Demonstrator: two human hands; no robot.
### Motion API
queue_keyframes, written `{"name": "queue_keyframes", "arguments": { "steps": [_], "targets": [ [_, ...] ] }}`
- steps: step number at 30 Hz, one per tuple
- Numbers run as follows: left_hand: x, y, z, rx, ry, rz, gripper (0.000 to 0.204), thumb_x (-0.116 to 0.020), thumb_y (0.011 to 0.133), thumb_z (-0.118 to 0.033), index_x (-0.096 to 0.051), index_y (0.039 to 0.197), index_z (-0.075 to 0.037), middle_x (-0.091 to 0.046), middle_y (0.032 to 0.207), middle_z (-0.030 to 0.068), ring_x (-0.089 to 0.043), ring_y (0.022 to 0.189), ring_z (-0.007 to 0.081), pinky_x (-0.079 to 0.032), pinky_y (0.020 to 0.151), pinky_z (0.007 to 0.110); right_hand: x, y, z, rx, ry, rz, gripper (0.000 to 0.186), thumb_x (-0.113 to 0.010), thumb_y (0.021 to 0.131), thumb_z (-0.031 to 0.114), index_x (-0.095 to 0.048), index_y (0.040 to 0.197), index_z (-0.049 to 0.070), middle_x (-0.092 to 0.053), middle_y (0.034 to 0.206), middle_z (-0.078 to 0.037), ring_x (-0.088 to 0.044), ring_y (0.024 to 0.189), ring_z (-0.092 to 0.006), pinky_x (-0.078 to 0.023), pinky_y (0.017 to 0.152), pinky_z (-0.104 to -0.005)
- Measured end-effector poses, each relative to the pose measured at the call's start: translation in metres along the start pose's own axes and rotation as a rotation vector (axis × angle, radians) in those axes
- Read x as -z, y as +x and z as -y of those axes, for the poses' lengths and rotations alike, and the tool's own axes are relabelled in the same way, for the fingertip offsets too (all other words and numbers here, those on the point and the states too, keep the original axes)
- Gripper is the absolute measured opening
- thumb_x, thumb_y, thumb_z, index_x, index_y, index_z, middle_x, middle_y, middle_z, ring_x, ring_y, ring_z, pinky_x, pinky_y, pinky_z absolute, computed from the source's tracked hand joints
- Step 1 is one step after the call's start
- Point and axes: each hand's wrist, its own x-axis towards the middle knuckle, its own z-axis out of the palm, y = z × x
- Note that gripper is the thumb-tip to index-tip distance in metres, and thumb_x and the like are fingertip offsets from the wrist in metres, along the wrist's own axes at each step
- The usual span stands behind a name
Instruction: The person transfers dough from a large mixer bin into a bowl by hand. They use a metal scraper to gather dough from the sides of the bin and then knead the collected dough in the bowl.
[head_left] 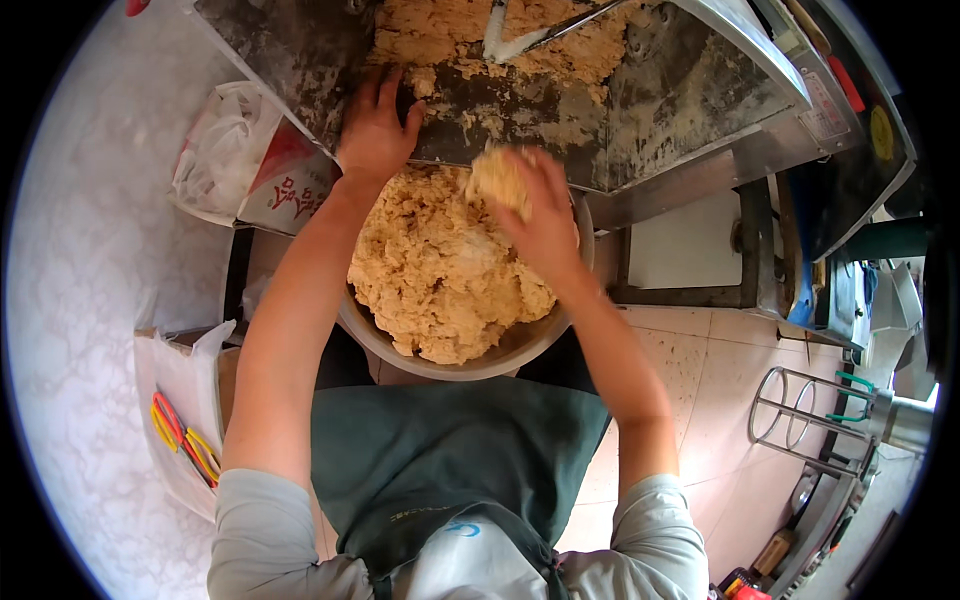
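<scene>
Tiled floor [700, 360] below, steel machine tray [690, 100] up top — we see one metal bowl [520, 350] heaped with crumbly tan dough [440, 280]. Left hand [375, 125] lies flat on the tray edge, fingers spread. Right hand [540, 225] closes its fingers on one dough lump [500, 175], just above the bowl.
</scene>
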Motion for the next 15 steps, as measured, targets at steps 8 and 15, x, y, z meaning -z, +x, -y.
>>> {"name": "queue_keyframes", "arguments": {
  "steps": [8,15],
  "targets": [
    [-0.001,0.002,-0.003,-0.006,-0.027,0.001,0.055,-0.063,0.1,-0.036,-0.049,0.148,-0.013,-0.046,0.152,0.0201,-0.049,0.133,0.0439,-0.046,0.109,0.052,-0.008,-0.035,-0.071,-0.164,-0.133,0.099,0.059,-0.072,0.098,0.025,-0.05,0.148,0.002,-0.048,0.147,-0.025,-0.049,0.134,-0.0459,-0.043,0.111,-0.0497],
    [0.0,0.008,-0.014,0.0,-0.033,0.003,0.054,-0.063,0.099,-0.032,-0.049,0.147,-0.012,-0.046,0.151,0.0218,-0.049,0.133,0.0447,-0.046,0.109,0.052,-0.027,-0.029,-0.111,-0.108,-0.631,0.078,0.059,-0.056,0.106,0.04,-0.047,0.149,0.001,-0.052,0.145,-0.027,-0.049,0.133,-0.0468,-0.039,0.112,-0.0561]
  ]
}}
